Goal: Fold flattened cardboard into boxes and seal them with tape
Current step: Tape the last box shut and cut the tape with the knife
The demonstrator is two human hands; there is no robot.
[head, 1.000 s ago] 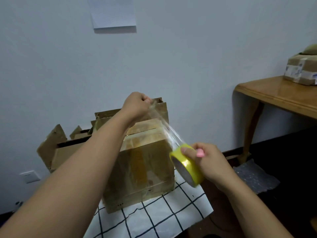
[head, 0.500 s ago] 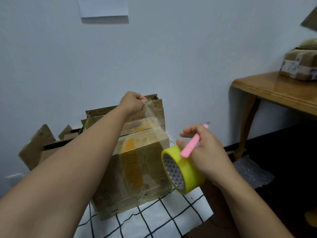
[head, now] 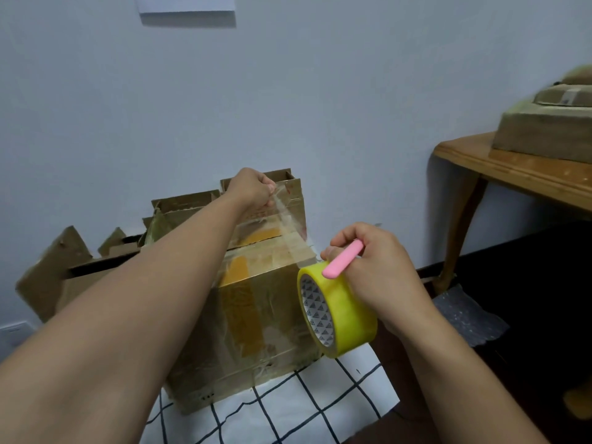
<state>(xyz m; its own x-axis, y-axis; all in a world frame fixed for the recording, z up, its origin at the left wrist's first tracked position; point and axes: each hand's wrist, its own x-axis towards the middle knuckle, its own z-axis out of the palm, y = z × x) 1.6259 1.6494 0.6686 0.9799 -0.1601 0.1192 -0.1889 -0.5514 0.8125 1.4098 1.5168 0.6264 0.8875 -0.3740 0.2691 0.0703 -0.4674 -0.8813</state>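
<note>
A worn cardboard box [head: 256, 322] with old tape on it stands on a white grid-pattern cloth [head: 288, 408]. My left hand [head: 253, 189] pinches the free end of a clear tape strip [head: 288, 216] above the box's far edge. The strip runs down to a yellow tape roll [head: 339, 310] in front of the box's right side. My right hand [head: 378, 267] holds that roll and grips a pink cutter [head: 342, 259] lying across the roll's top, near where the strip leaves it.
More opened cardboard boxes [head: 80, 270] stand behind against the white wall. A wooden table [head: 528, 174] at the right carries stacked boxes [head: 551, 129]. Bubble wrap [head: 467, 318] lies on the dark floor under it. A wall socket [head: 16, 331] sits low left.
The right hand brought the pink cutter up across the roll's top and turned the roll. The stretched strip got shorter as the hands came nearer. The view shifted a little.
</note>
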